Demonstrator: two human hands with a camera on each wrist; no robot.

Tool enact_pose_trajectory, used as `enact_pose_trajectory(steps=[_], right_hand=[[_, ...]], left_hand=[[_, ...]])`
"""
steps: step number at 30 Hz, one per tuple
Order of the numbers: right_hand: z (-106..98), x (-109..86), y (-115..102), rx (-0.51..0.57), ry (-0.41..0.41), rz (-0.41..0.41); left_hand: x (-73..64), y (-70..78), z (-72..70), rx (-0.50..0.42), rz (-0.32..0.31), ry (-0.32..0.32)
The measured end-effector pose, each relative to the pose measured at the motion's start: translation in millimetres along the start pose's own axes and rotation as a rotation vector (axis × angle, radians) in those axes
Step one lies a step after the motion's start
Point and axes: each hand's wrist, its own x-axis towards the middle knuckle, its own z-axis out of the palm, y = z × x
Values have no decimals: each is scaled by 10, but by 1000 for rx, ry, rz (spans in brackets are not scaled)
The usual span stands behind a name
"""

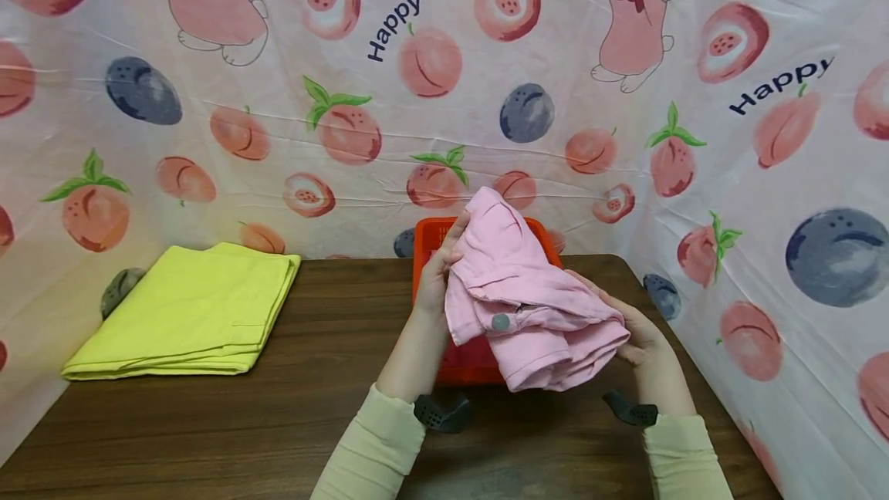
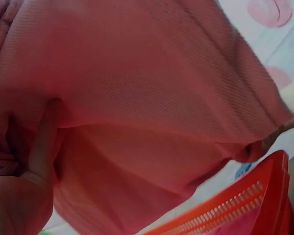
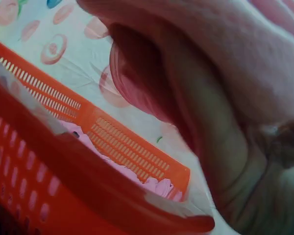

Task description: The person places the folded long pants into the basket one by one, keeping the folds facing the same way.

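Pink pants [image 1: 514,268], loosely bunched, with a waistband and a grey button, are held up between both hands above a red plastic basket [image 1: 432,234]. My left hand [image 1: 437,267] grips their upper left side, and its thumb [image 2: 45,139] presses into the cloth in the left wrist view. My right hand [image 1: 642,334] grips the lower right end, with most of its fingers hidden behind the fabric. In the right wrist view, more pink cloth [image 3: 159,187] lies inside the slotted basket.
A folded yellow garment [image 1: 187,311] lies at the left of the dark wooden table [image 1: 229,430]. Behind the table and along both sides hangs a fruit-printed curtain [image 1: 444,122]. Black bands [image 1: 442,413] with cameras sit on the wrists.
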Motion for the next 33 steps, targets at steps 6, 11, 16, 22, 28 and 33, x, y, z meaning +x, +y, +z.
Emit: enact_pose_trajectory(steps=[6, 11, 16, 22, 28, 33], right_hand=[[69, -44, -52, -153, 178, -17], [136, -77, -107, -160, 170, -112], [259, -73, -147, -142, 233, -218], [394, 22, -158, -7, 244, -389], [560, 238, -243, 138, 266, -557], [728, 466, -358, 169, 232, -670]], left_hand=[[-22, 105, 5, 103, 7, 46], [-44, 152, -49, 159, 20, 82], [-47, 151, -201, 141, -7, 155], [-27, 127, -342, 77, -84, 240], [81, 158, -334, 0, -158, 292], [137, 106, -300, -58, -204, 319]])
